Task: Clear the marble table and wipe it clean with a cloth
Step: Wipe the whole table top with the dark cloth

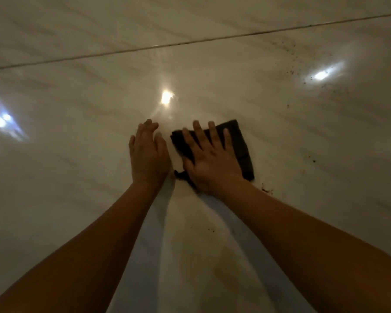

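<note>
While the right hand (pixel 209 161) lies flat with its fingers straight and spread, its palm and fingers press on a dark folded cloth (pixel 240 147); nothing is gripped or pinched. The cloth sits directly under that hand on the pale marble tabletop (pixel 77 177). Its far corner and outer edge show past the fingertips and the little-finger side, and a small ragged end sticks out by the heel of the thumb.

Just beside the cloth on the thumb side is the left hand (pixel 148 154), fingers straight and held together, holding nothing. It is close to the cloth but apart from it. Whether it touches the tabletop cannot be told.

Both bare forearms (pixel 303 233) run back from the hands toward the camera.

Debris noted:
- A small reddish-dark smear (pixel 265 190) lies on the tabletop near the right wrist, on its outer side.
- A few tiny specks (pixel 210 230) lie between the two forearms.
- One dark crumb (pixel 313 161) sits well out to the right of the cloth.
- A scatter of dark grains (pixel 303 71) spreads beyond the right hand, far and to its right.

Three bright light reflections (pixel 166 97) show on the polished surface: beyond the left hand, far to its left and far right. A thin dark seam (pixel 190 42) crosses the marble well beyond both hands.
</note>
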